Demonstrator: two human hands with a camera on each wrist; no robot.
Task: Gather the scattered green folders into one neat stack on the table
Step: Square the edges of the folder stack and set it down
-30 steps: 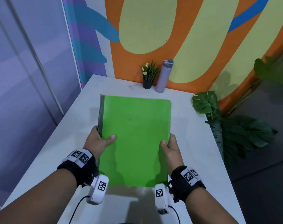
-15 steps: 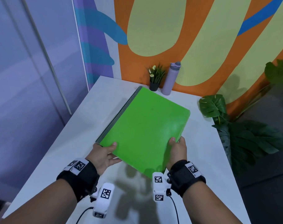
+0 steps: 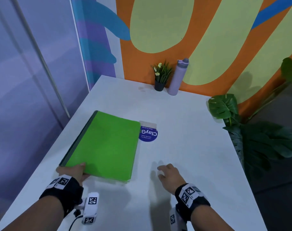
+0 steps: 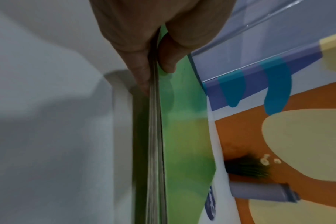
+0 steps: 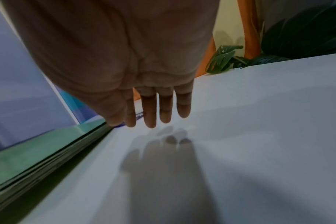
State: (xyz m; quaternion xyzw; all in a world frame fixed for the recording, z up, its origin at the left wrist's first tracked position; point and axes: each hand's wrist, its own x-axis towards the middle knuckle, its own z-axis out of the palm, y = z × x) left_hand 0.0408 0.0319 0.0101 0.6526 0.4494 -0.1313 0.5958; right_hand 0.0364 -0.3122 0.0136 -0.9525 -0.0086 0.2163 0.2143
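Head view: I log a white table [image 3: 183, 147]. Green folder stack [image 3: 103, 144] lies on its left half. Blue round sticker [image 3: 148, 133] touches the stack's far right corner; potted plant [image 3: 161, 75] and lilac bottle [image 3: 177, 77] stand well beyond the stack, against the mural wall. My left hand [image 3: 75, 171] pinches the stack's near left corner. My right hand [image 3: 169, 176] hangs right of the stack, apart.

Left wrist view: thumb on top, fingers [image 4: 140, 66] beneath the stacked edges.

Right wrist view: fingers [image 5: 150, 110] straight, holding nothing, above bare table beside the stack.
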